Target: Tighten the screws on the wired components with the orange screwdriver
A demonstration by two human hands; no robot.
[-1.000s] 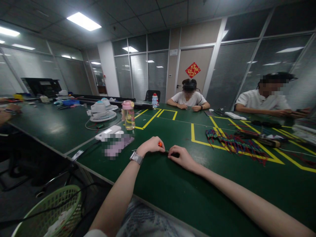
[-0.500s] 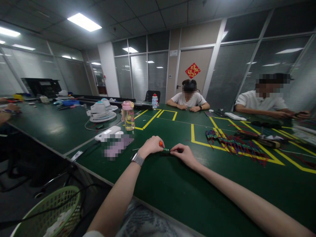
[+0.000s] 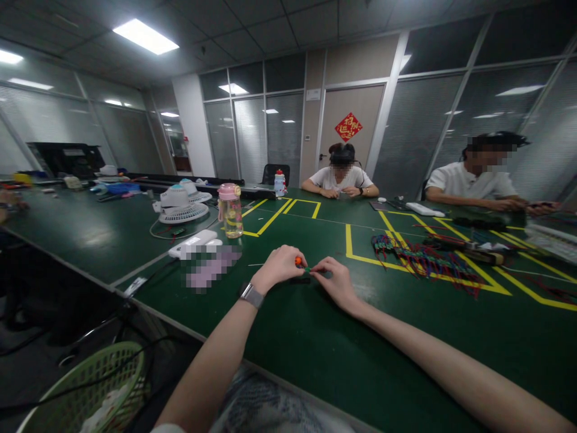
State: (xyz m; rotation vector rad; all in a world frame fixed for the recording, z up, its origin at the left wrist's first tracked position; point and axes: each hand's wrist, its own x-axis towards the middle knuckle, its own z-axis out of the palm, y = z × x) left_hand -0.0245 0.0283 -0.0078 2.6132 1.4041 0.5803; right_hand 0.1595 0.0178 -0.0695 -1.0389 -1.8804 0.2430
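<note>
My left hand [image 3: 278, 266], with a watch on its wrist, is closed round a small tool with an orange end [image 3: 298, 261]. My right hand [image 3: 336, 278] pinches a small green piece [image 3: 310, 270] at the tool's tip. Both hands meet just above the green table [image 3: 315, 349], and a dark object [image 3: 300, 280] lies on the table under them. How the tool and the green piece join is too small to make out.
A heap of coloured wires [image 3: 419, 260] lies to the right inside yellow tape lines. To the left are a pink-lidded bottle [image 3: 230, 210], a white fan [image 3: 179, 205] and a phone [image 3: 211, 267]. Two people sit across the table. A green basket [image 3: 90, 391] stands at lower left.
Both hands have lifted slightly off the table and come together. The right hand has gone from resting on the dark object to pinching the green piece at the tool's tip.
</note>
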